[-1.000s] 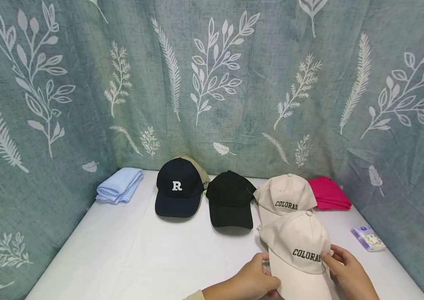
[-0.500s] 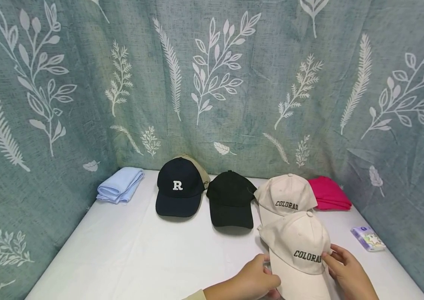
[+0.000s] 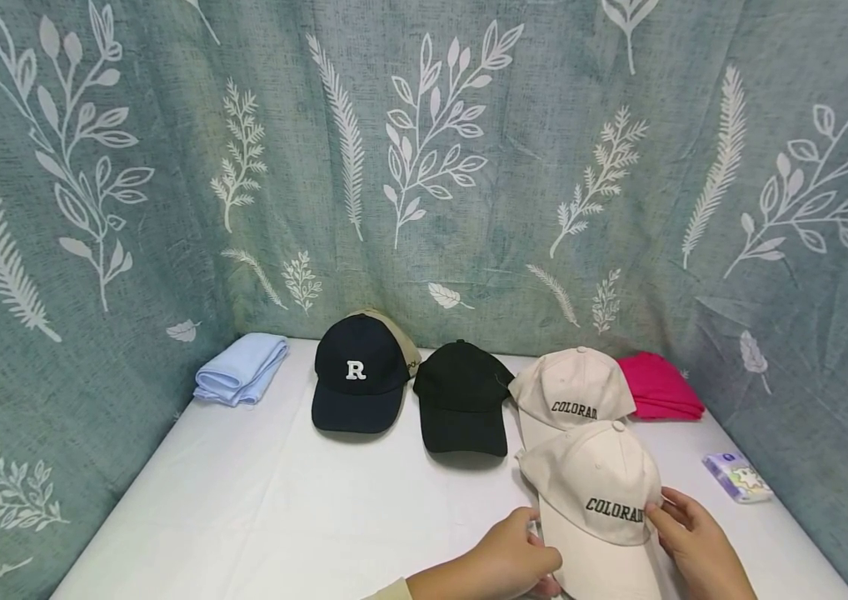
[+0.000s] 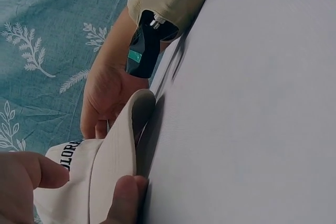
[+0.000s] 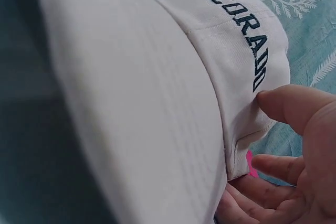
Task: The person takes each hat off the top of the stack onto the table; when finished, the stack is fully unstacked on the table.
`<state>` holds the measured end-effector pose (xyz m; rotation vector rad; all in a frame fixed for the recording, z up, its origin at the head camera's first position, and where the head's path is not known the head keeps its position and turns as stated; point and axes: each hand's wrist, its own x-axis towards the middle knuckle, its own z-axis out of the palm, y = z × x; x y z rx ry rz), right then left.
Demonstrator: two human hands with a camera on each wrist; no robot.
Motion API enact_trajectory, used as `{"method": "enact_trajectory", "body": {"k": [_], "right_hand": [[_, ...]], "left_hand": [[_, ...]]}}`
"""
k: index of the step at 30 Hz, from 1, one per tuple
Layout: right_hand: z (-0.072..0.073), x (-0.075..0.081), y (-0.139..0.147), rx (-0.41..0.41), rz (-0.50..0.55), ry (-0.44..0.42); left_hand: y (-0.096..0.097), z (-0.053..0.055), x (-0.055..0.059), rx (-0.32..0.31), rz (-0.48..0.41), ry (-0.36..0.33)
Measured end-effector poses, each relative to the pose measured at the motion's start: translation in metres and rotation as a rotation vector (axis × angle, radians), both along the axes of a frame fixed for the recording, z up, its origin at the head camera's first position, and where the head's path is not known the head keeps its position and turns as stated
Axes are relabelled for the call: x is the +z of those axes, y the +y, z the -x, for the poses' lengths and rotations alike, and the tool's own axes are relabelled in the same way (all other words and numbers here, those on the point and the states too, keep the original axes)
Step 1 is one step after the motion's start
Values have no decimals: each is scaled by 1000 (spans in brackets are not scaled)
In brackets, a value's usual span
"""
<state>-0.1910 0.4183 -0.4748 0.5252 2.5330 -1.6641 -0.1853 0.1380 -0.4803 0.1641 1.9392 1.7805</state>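
A cream baseball cap (image 3: pixel 600 483) with dark COLORADO lettering is at the front right, its brim toward me. My left hand (image 3: pixel 510 557) grips the left edge of the brim, with the thumb and a finger at that edge in the left wrist view. At the cap's right side my right hand (image 3: pixel 703 546) pinches the crown's lower edge. Its thumb (image 5: pixel 294 106) presses beside the last letter, and its other fingers lie behind the fabric. A matching cream cap (image 3: pixel 577 379) sits directly behind, its brim partly hidden by the front one.
Left of these stand a black cap (image 3: pixel 461 392) and a navy cap (image 3: pixel 358 358) with a white R, overlapping a tan cap (image 3: pixel 397 333). Folded blue cloth (image 3: pixel 240 371) lies back left, folded red cloth (image 3: pixel 660 387) back right. A small tissue pack (image 3: pixel 737 477) lies by the right curtain.
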Motion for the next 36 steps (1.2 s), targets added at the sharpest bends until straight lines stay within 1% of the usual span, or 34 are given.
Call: {"method": "enact_trajectory", "body": {"k": [7,12,16,19,22,23,26,30,33,34,36], "right_hand": [[0,0,1,-2,14,-1],[-1,2,1,-27,13,-4],[-3,4,2,-59,-39,4],[-5,6,1,-124,-120,27],[-7,10,-1,-226,-190,55],[-7,11,-3,-267,-195,63],[-9,18,-11,-348,-192,115],[-11,29,-28,-407,-162,220],[-11,40,-45,-409,-165,300],[-10,43,-51,-401,-167,324],[-9,49,-63,-359,-180,368]], "left_hand": [[-3,-1,4,-11,28,14],[-5,0,4,-11,49,41],[-9,2,3,-17,65,68],[-15,5,3,-18,69,79],[-22,9,1,-8,58,75],[-24,11,1,-3,53,71],[-33,16,1,15,53,66],[-47,24,3,36,62,90],[-57,31,4,53,68,117],[-60,32,3,62,66,124],[-67,36,3,79,71,133]]}}
